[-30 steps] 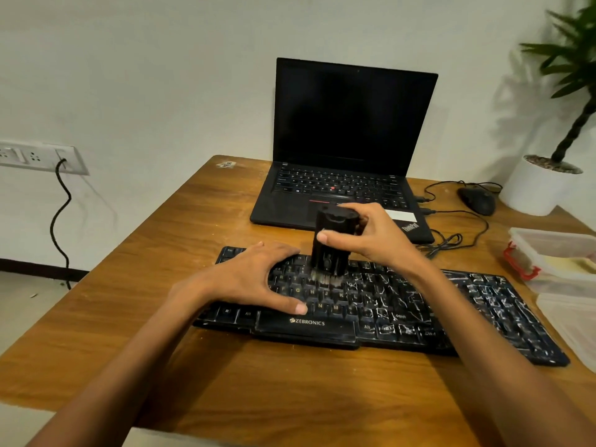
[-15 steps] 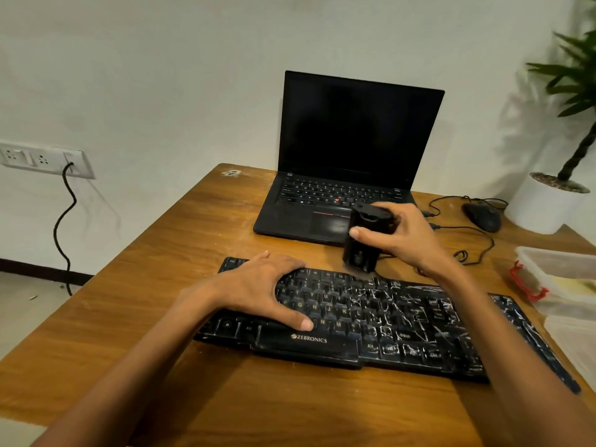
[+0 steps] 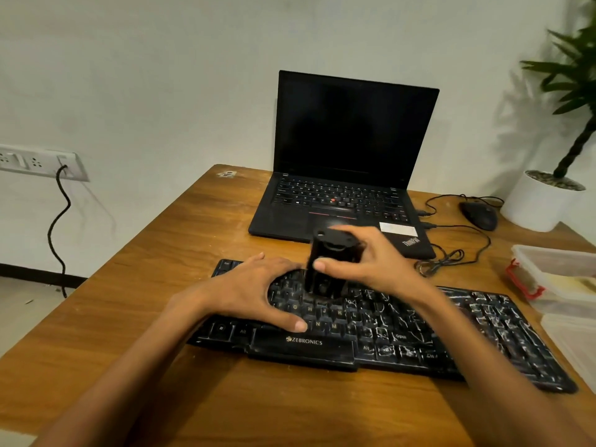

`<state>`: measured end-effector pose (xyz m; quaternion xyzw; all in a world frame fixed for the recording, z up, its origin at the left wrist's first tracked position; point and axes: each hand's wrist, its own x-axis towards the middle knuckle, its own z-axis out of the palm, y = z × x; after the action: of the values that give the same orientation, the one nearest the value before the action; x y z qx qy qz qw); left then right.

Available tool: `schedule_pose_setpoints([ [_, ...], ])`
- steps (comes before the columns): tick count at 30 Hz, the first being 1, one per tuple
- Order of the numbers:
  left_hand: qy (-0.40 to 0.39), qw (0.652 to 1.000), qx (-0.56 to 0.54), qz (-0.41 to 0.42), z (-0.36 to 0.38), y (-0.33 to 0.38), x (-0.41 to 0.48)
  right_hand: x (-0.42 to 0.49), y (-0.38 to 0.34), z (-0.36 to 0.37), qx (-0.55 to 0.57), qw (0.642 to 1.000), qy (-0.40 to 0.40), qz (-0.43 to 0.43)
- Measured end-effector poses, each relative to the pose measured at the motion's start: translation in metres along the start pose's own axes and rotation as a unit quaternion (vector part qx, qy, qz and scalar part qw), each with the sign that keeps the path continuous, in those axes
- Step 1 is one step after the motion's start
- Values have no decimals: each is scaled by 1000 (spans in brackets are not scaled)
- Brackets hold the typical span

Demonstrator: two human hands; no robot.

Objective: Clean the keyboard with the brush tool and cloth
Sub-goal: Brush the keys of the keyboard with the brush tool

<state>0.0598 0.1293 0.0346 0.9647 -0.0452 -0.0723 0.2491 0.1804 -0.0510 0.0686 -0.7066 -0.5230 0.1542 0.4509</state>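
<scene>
- Head view, nearest: a black keyboard lies across the tabletop under both hands, with white streaks on the keys right of the right hand.
- The left hand rests spread on the left keys, fingers relaxed and holding nothing, thumb by the space bar.
- Just right of it, the right hand grasps the blurred black brush tool, which stands upright with its lower end on the keys.
- Beyond the right hand sits an open laptop with a dark screen.
- Right of that hand are plastic containers, and farther back a mouse and a white plant pot.
- Far left of the left hand is a wall socket.
</scene>
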Motion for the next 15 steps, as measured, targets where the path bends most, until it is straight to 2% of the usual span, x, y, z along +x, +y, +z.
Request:
schedule_pose_setpoints([
  [3, -2, 1000, 5, -4, 0, -1, 1, -10, -1, -21, -8, 999, 17, 36],
  [5, 2, 1000, 5, -1, 0, 0, 2, -8, -5, -19, -20, 999, 22, 19],
  [10, 5, 1000, 1, 2, 0, 0, 1, -7, -10, 5, -28, 999, -21, 5],
  [13, 2, 1000, 6, -3, -1, 2, 0, -14, -12, -18, -37, 998, 4, 40],
  [15, 3, 1000, 1, -7, -2, 3, 1, -12, -16, -13, -20, 999, 15, 21],
])
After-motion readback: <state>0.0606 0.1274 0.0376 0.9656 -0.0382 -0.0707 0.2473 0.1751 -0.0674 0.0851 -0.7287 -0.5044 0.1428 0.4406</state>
